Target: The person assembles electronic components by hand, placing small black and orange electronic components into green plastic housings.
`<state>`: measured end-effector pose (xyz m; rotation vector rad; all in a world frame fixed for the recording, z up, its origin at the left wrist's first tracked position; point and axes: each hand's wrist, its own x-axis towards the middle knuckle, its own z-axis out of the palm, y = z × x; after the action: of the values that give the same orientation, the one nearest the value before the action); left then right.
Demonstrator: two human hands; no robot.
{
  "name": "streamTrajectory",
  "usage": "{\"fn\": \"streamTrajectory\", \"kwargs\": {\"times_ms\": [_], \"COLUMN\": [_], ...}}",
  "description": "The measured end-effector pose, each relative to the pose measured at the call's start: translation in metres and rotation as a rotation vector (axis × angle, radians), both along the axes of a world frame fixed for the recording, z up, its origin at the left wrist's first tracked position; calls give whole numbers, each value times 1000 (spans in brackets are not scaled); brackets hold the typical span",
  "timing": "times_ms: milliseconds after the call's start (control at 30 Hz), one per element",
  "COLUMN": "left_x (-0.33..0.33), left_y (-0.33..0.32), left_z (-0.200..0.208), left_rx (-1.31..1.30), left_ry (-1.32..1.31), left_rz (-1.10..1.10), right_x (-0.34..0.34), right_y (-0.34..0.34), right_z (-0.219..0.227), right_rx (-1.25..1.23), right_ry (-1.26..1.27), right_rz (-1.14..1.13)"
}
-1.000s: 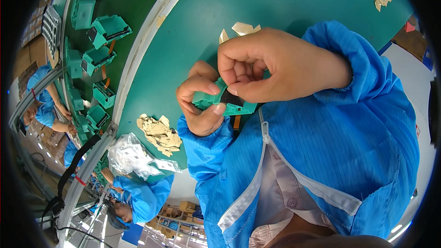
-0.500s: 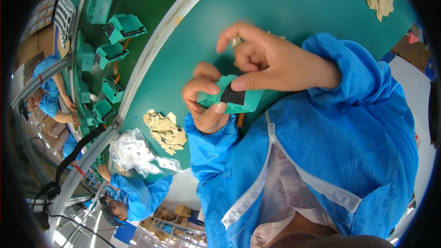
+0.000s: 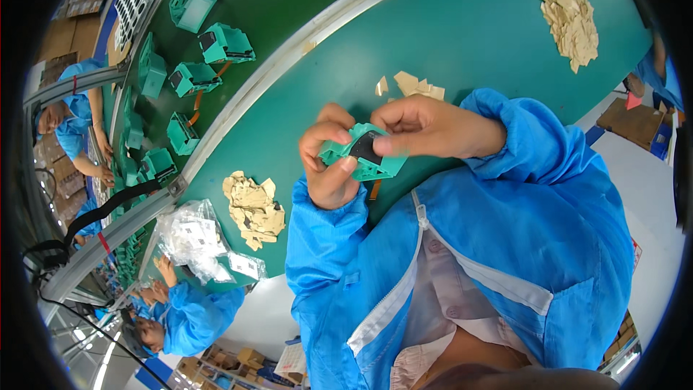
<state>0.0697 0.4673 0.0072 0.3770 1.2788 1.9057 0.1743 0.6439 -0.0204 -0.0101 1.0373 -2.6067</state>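
Note:
Above the green table, close to my body, I hold a teal-green plastic housing with a smooth black patch on its upper face. My left hand pinches its left side between thumb and fingers. Curled over the right side is my right hand, its thumb pressed on the black patch; its fingertips are partly hidden behind the housing. A short orange strip hangs below the housing. Just beyond the right hand lie several cream paper scraps.
Cream paper pieces are heaped at left and at far right. A clear plastic bag lies at the table's left end. Past a metal rail, more green housings stand on a green belt. Co-workers in blue sit at left.
My right hand has come down from its raised position, and its fingers have closed toward the housing, thumb still on the black patch. The view has shifted, uncovering the paper scraps beyond.

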Motion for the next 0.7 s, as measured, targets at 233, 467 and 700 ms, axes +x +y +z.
{"fn": "streamTrajectory", "kwargs": {"times_ms": [233,467,700], "left_x": [12,8,7], "left_y": [14,23,31], "left_z": [-2,5,6], "left_rx": [-73,-207,-81], "left_ry": [106,145,3], "left_rz": [-1,46,-19], "right_x": [14,12,-16], "right_y": [5,143,388], "right_z": [-7,-24,-143], "right_rx": [48,309,805], "right_ry": [41,48,-130], "right_rz": [-110,-820,-1379]}}
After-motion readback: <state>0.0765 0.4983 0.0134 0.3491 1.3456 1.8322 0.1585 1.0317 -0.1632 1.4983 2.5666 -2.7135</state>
